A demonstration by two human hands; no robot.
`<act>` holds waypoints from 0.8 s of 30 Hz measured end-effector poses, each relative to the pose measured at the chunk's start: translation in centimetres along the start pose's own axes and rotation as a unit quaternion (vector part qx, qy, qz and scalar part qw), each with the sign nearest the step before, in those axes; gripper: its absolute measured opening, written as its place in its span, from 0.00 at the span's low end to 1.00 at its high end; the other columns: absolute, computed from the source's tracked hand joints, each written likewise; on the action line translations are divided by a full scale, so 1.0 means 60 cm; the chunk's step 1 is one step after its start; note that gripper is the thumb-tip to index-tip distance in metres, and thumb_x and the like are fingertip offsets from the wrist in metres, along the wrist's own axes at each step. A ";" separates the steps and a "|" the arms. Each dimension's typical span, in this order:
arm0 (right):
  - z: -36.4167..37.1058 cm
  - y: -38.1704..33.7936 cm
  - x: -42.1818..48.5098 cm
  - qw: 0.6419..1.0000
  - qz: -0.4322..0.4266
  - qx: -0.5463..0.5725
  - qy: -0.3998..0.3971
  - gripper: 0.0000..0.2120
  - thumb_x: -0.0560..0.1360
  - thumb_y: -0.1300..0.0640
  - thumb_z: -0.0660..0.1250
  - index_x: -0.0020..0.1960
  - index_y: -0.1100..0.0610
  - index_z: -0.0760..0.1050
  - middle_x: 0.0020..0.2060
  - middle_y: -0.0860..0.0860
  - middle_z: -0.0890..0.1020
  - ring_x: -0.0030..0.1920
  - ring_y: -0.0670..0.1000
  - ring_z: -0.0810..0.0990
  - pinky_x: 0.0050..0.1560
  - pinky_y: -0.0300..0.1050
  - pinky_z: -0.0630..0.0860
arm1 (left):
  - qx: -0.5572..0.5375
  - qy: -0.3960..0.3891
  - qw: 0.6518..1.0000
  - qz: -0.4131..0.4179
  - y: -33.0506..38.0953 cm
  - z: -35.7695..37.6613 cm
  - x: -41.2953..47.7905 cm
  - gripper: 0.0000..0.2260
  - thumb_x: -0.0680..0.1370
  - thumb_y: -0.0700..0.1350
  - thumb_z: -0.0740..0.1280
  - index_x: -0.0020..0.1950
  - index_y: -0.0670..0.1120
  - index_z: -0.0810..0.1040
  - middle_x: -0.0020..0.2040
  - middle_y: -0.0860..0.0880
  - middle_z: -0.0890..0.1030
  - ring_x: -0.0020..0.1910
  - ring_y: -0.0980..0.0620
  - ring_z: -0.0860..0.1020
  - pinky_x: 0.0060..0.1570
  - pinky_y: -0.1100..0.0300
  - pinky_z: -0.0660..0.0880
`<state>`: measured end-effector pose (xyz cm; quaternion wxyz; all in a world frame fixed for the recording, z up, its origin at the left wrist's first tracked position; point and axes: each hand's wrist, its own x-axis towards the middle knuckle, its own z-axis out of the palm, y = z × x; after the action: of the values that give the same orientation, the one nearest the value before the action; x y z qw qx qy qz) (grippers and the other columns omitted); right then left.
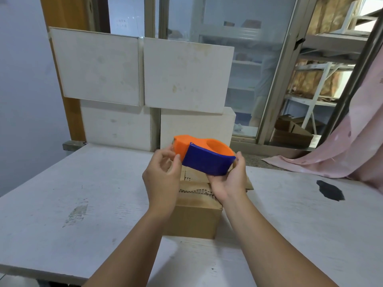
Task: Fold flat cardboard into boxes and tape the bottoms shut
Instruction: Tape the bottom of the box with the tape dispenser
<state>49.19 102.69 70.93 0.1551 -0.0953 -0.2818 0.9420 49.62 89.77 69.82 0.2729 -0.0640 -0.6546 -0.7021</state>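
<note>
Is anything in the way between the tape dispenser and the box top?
Nothing visible. The left hand and right hand hold the tape dispenser above the box, though they hide part of its top.

A white table (83,183) is stretching across the lower view, its top showing a dark blot (330,190) near the right edge and a scraped grey patch (76,214) toward the left edge. White panels (99,67) are standing in two rows along the far edge (all of them smudged). A pink cloth (356,131) is draping onto the far right corner. Behind, a glass window (238,59) is showing metal shelving (323,65), and a wooden post (53,13) is rising at the far left.
</note>
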 end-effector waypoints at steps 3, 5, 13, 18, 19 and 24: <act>-0.014 -0.003 -0.002 0.996 0.020 0.015 -0.084 0.11 0.77 0.54 0.64 0.54 0.60 0.74 0.51 0.60 0.82 0.55 0.59 0.79 0.62 0.54 0.74 | 0.006 0.003 0.999 -0.038 0.001 -0.002 0.006 0.03 0.77 0.41 0.66 0.46 0.47 0.77 0.49 0.60 0.81 0.46 0.74 0.76 0.38 0.80 0.68; -0.018 -0.001 0.001 0.992 0.003 -0.001 -0.125 0.18 0.71 0.68 0.63 0.60 0.58 0.69 0.57 0.59 0.76 0.56 0.57 0.77 0.60 0.52 0.75 | 0.014 0.017 0.998 -0.061 0.000 -0.003 0.010 0.04 0.77 0.41 0.65 0.47 0.49 0.78 0.46 0.59 0.81 0.48 0.67 0.78 0.34 0.79 0.68; -0.007 0.012 0.010 0.996 -0.066 -0.043 -0.052 0.43 0.74 0.75 0.62 0.78 0.48 0.44 0.59 0.58 0.77 0.53 0.53 0.80 0.58 0.50 0.77 | 0.093 -0.017 0.991 -0.099 -0.002 0.004 0.015 0.06 0.76 0.43 0.63 0.49 0.53 0.75 0.44 0.61 0.79 0.38 0.56 0.77 0.28 0.68 0.67; -0.004 0.011 0.018 0.996 -0.078 -0.017 0.039 0.17 0.75 0.64 0.68 0.62 0.58 0.69 0.51 0.56 0.81 0.43 0.51 0.81 0.44 0.45 0.75 | 0.098 -0.033 0.989 -0.101 -0.001 0.006 0.012 0.01 0.75 0.46 0.65 0.44 0.53 0.74 0.42 0.55 0.82 0.30 0.59 0.72 0.29 0.63 0.65; -0.003 0.012 0.017 0.996 -0.077 -0.017 0.049 0.15 0.75 0.62 0.68 0.60 0.56 0.70 0.51 0.56 0.81 0.41 0.50 0.80 0.42 0.44 0.74 | 0.095 -0.038 0.990 -0.100 -0.002 0.006 0.011 0.02 0.75 0.47 0.65 0.43 0.53 0.74 0.42 0.54 0.83 0.31 0.59 0.74 0.30 0.61 0.66; 0.011 0.000 0.011 0.982 -0.136 -0.117 0.050 0.40 0.77 0.61 0.66 0.79 0.50 0.44 0.63 0.51 0.76 0.59 0.51 0.78 0.64 0.51 0.73 | 0.064 -0.053 0.991 -0.107 -0.007 0.003 0.013 0.03 0.74 0.47 0.67 0.41 0.51 0.75 0.39 0.52 0.84 0.40 0.52 0.83 0.43 0.52 0.79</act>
<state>48.41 102.60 71.41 0.2836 -0.1203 -0.3924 0.8666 48.75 89.70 69.80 0.1645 -0.0134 -0.7149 -0.6795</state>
